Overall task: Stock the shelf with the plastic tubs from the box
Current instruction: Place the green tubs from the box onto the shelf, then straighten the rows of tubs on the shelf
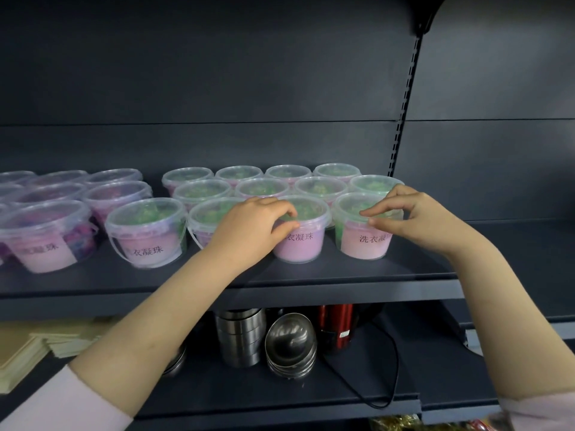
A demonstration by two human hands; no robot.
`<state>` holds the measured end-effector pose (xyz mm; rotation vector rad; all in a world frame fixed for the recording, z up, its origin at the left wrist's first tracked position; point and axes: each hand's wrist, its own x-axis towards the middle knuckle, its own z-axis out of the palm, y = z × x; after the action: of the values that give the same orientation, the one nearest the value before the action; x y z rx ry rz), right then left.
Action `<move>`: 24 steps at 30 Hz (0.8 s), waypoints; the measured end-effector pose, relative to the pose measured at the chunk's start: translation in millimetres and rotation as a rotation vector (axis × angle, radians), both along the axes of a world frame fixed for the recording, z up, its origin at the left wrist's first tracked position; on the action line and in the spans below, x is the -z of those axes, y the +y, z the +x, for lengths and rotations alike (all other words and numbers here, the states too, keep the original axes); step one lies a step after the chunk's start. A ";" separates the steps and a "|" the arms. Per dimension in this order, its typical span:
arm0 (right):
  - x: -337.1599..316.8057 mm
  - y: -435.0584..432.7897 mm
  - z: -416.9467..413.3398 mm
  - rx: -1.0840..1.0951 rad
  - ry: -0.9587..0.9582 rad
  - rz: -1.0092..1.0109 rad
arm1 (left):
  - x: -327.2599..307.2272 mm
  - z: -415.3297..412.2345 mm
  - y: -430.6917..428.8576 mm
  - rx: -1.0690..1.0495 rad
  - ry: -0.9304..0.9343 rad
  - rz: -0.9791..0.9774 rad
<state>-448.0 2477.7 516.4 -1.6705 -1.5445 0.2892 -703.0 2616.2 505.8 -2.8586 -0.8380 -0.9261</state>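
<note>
1. Right now the left hand (252, 222) has its fingers (284, 227) pinched on the rim of a clear plastic tub with a pink label (300, 234), standing near the front edge of the dark metal shelf (342, 275).
2. The right hand (413, 216) pinches the lid edge of the neighbouring clear tub (364, 231), at the row's right end.
3. To my eye, both want small twists so the labels face the front edge.
4. I'd keep them level with the front row, touching but not crowding.
</note>
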 end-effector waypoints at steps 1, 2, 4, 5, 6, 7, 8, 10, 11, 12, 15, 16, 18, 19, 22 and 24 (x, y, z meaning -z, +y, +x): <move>-3.7 2.1 -0.9 0.001 -0.022 -0.027 | -1.2 -0.2 -0.2 0.006 0.003 -0.019; -9.8 4.3 -3.7 0.004 -0.045 -0.054 | -3.3 -0.6 0.7 0.018 0.003 -0.054; -24.9 9.7 -13.1 0.022 -0.102 -0.086 | -11.0 -3.6 2.5 0.049 0.028 -0.137; -33.0 12.6 -19.2 0.031 -0.141 -0.079 | -16.7 -6.2 2.9 0.057 0.057 -0.147; -40.6 16.3 -26.5 0.038 -0.196 -0.061 | -22.8 -10.3 3.8 0.056 0.083 -0.124; -47.9 19.9 -34.8 0.045 -0.261 -0.040 | -29.9 -16.1 5.1 0.046 0.105 -0.089; -54.4 23.1 -44.2 0.052 -0.326 -0.021 | -37.5 -23.9 6.5 0.030 0.116 -0.063; -66.0 28.1 -66.4 0.068 -0.434 0.011 | -51.6 -45.7 10.8 -0.002 0.103 -0.054; -70.6 30.6 -79.2 0.080 -0.474 0.031 | -58.0 -59.8 13.4 -0.013 0.088 -0.051; -74.0 33.7 -93.5 0.091 -0.503 0.058 | -63.6 -75.7 16.6 -0.027 0.072 -0.041; -79.3 46.4 -146.3 0.097 -0.533 0.145 | -74.0 -134.7 28.6 -0.105 0.026 -0.010; -79.5 52.2 -168.0 0.088 -0.534 0.164 | -75.5 -159.0 31.4 -0.137 0.009 -0.010; -78.2 65.5 -215.7 0.057 -0.543 0.192 | -75.0 -213.0 37.1 -0.188 -0.029 -0.025; -77.4 72.5 -241.3 0.037 -0.543 0.196 | -73.1 -242.5 40.5 -0.216 -0.044 -0.043; -72.6 95.3 -320.4 -0.038 -0.541 0.176 | -63.0 -336.4 45.7 -0.308 -0.073 -0.081; -68.7 110.3 -371.1 -0.076 -0.544 0.163 | -56.7 -398.1 45.5 -0.365 -0.073 -0.087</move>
<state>-819.1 2588.0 585.2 -1.6407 -1.9673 -0.2733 -1101.1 2661.7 562.5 -2.6156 -1.3785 -0.9678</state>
